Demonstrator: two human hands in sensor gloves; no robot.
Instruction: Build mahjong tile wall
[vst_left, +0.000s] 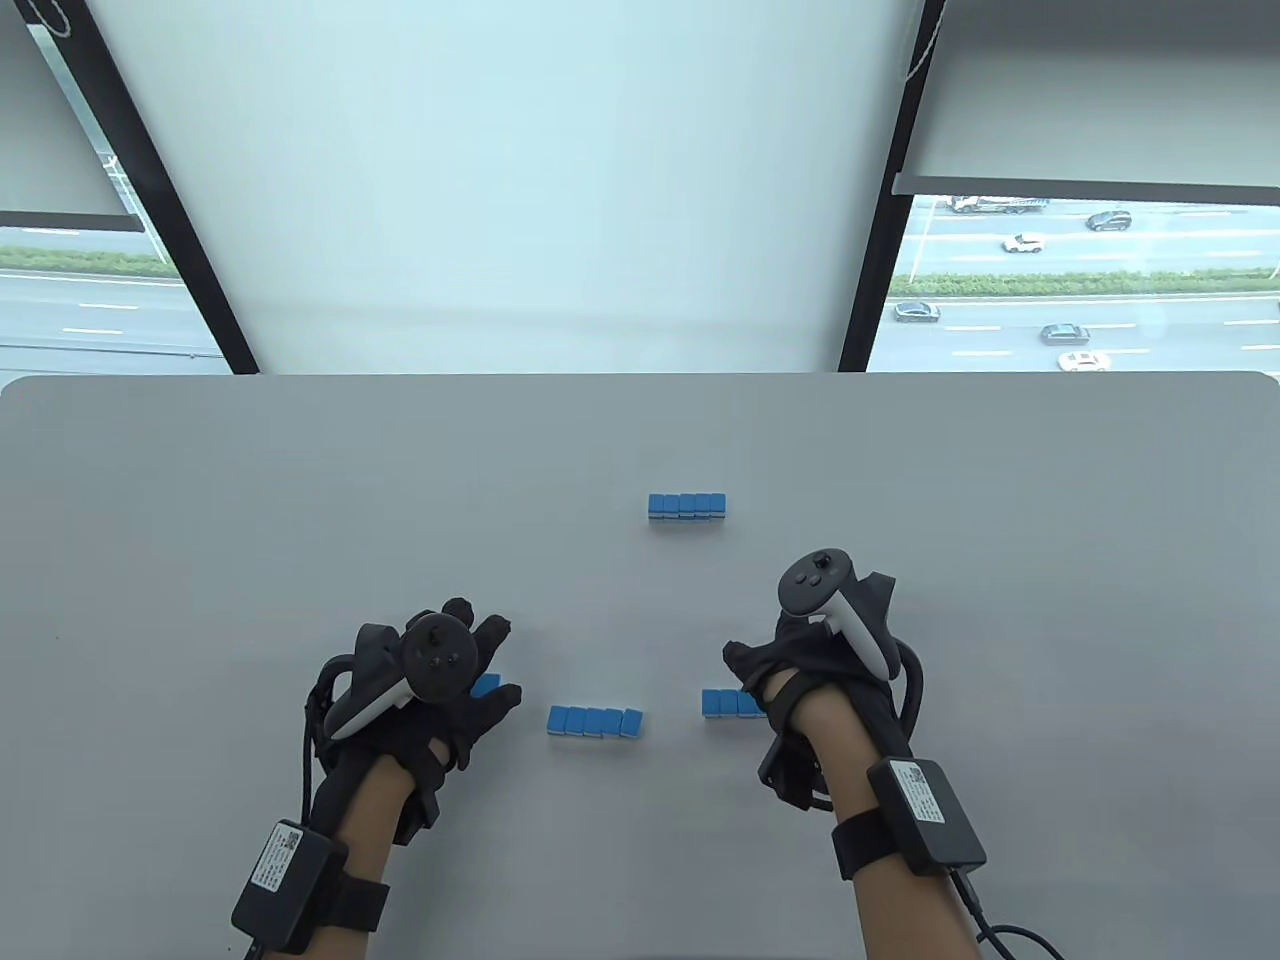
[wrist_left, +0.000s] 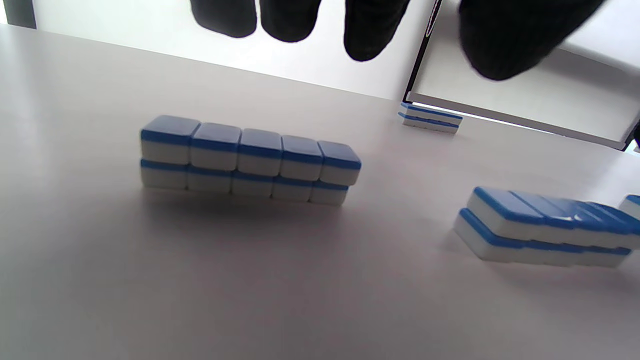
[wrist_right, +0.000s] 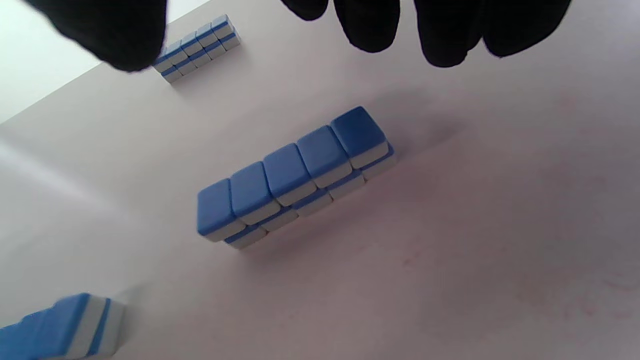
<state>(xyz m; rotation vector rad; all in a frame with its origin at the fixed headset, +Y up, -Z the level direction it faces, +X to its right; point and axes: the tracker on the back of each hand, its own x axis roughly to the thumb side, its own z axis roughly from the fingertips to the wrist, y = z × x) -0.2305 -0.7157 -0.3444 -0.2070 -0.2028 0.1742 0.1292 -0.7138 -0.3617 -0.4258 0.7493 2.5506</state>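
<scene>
With both hands, left hand (vst_left: 440, 680) and right hand (vst_left: 800, 660), hovering open-fingered over the outer two-tier tile blocks (wrist_left: 247, 160), squeeze each block's ends evenly, then slide toward the middle block (vst_left: 595, 721) between them on the bench (vst_left: 300, 500).

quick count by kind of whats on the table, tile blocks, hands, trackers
Two-layer blue-backed tile blocks: 4 (far block, middle block, left block, right block)
Gloved hands: 2 (left hand, right hand)
Trackers: 2 (left tracker, right tracker)
Total: 8
</scene>
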